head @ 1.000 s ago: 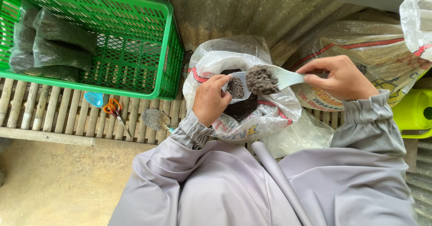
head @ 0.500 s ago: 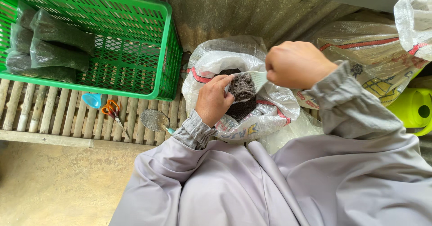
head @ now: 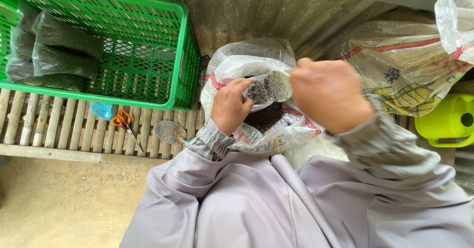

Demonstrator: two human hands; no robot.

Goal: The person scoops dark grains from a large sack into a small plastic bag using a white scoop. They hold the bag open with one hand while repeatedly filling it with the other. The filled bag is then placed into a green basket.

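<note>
left hand (head: 231,105) pinches small bag (head: 256,92) open | right hand (head: 330,96) fisted round scoop (head: 277,85), tipped at fingertips | risk: soil spilling past narrow mouth

Corrugated metal wall (head: 247,11), bamboo-slat platform (head: 59,124), concrete floor (head: 59,203).

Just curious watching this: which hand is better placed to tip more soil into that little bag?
Probably the right hand: it holds the scoop at the small bag, which the left hand holds open over the sack.
</note>
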